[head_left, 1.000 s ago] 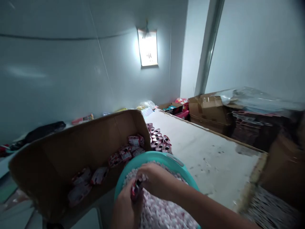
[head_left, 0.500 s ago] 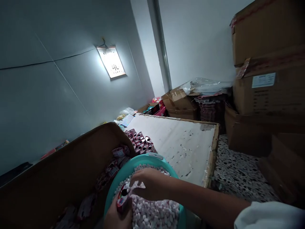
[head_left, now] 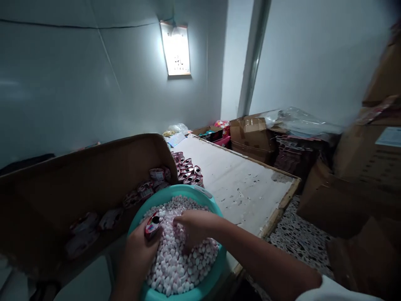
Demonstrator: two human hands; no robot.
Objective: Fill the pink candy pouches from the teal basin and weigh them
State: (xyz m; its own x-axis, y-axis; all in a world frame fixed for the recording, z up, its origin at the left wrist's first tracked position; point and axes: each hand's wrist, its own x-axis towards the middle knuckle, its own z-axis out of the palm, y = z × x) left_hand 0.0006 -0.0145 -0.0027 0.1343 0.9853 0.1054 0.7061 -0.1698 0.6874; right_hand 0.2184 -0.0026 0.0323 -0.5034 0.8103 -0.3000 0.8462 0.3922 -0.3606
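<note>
My left hand [head_left: 139, 246] is closed around a small dark red printed box [head_left: 153, 225] with a round black hole in its upper face. It holds the box over the left side of a teal basin [head_left: 175, 190]. Small white rounded pieces [head_left: 175, 255], some with a pink tint, fill the basin. My right hand [head_left: 199, 228] reaches down into these pieces near the middle, its fingertips buried among them. Whether those fingers grip any pieces is hidden.
Similar small boxes [head_left: 189, 171] stand in rows on a worn white tabletop [head_left: 232, 179] behind the basin. More lie inside a large open cardboard box [head_left: 103, 161] at left. Cartons [head_left: 250, 136] stand beyond the table, with others stacked at right.
My right hand has moved from the box's hole down into the white pieces. The left hand still holds the box. The view has turned and levelled.
</note>
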